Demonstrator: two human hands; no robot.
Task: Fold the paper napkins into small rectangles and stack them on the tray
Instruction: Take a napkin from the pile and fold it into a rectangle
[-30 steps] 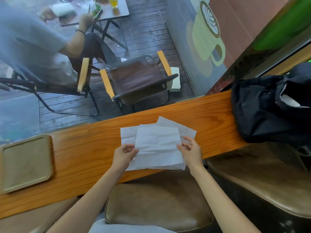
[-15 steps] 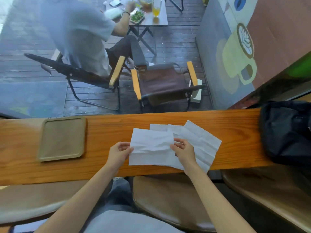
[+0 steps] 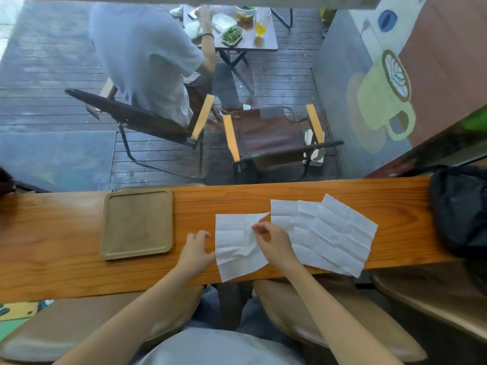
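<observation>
My right hand [image 3: 272,242] pinches the loose napkin [image 3: 238,246], lying at three o'clock of the tray [image 3: 137,223]; left hand [image 3: 196,248], fingers curled, steadies its edge. I'd match corners before creasing.

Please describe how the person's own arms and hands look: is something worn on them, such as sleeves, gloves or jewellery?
Both forearms are bare up to the bottom edge of the picture; no sleeves reach them. The left hand and the right hand wear no gloves, and no ring, watch or bracelet can be seen on the fingers or wrists. A light grey garment covers the body between the arms.
</observation>
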